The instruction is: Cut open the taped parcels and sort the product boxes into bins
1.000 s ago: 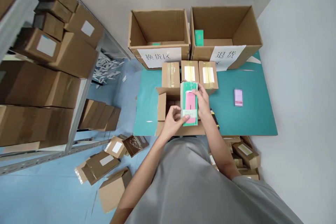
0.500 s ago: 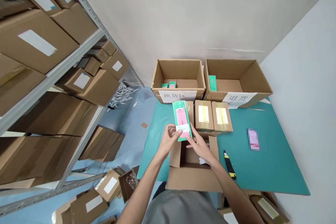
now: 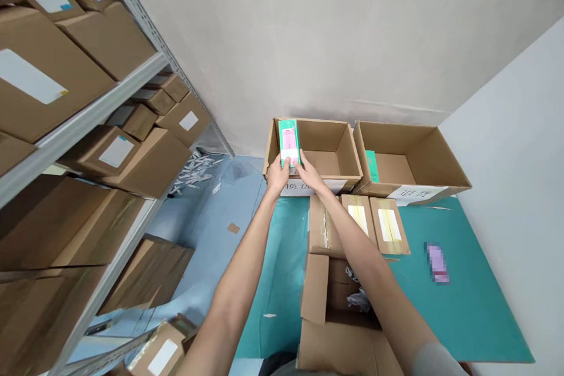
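A green and pink retail box (image 3: 289, 136) with a white band is held upright between both hands, over the left open carton (image 3: 326, 132) with a handwritten label. My left hand (image 3: 277, 175) closes on its lower left side. On the lower right side, my right hand (image 3: 308, 173) grips the same box. Below my arms stands an open carton (image 3: 315, 291) with crumpled paper (image 3: 359, 299) inside. The right open carton (image 3: 412, 144) has a green box (image 3: 372, 165) at its left wall.
Several taped cartons (image 3: 390, 226) stand in a row on the green table (image 3: 476, 305). At its right lies a blurred pink item (image 3: 437, 262). A metal shelf (image 3: 106, 106) loaded with cartons stands on the left. Beyond it, white scraps (image 3: 196, 170) lie on the blue floor (image 3: 198, 270).
Both hands have moved forward with the retail box, from above the near open carton to the left labelled carton. The view has shifted too, and the cutter is no longer visible.
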Motion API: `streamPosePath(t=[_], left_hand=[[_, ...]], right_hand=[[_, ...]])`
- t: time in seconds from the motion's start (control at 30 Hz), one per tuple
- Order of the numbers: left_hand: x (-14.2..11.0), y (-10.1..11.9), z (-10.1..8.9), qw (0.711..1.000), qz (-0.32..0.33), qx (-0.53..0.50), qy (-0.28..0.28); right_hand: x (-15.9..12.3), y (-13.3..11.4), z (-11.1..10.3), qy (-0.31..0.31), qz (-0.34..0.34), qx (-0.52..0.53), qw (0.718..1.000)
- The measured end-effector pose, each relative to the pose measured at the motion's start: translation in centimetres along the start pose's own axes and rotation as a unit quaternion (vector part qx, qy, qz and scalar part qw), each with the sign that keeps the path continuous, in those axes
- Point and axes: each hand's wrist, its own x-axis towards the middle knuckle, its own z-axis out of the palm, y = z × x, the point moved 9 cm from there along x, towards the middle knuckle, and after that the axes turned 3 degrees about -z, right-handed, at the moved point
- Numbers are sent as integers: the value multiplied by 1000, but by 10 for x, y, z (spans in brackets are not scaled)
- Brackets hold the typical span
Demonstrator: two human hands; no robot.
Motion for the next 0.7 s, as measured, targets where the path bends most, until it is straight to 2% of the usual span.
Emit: streamPosePath(t=[0.07,0.17,0.23,0.33,0.47,0.57,0.63,0.7], left_hand=[[12,-17,-2,998,1,63,3],[12,-46,-1,988,-7,151,2],[7,-59,4,984,0,176,-11],[2,-67,9,984,2,177,-3],[9,-62,10,989,-16,146,7],[8,-49,-1,997,21,79,13],[-17,-49,-18,997,56,34,38],[-70,-67,-35,996,60,21,56]], right_hand=[[20,7,12,-16,24,-56,998],[32,23,39,-53,62,-161,984],[32,32,54,-76,78,-219,970],[33,36,64,-86,65,-227,968],[37,29,57,-81,47,-196,976],[26,24,45,-70,40,-164,983],[-2,27,28,-32,18,-96,995],[-59,42,1,34,-19,4,999]])
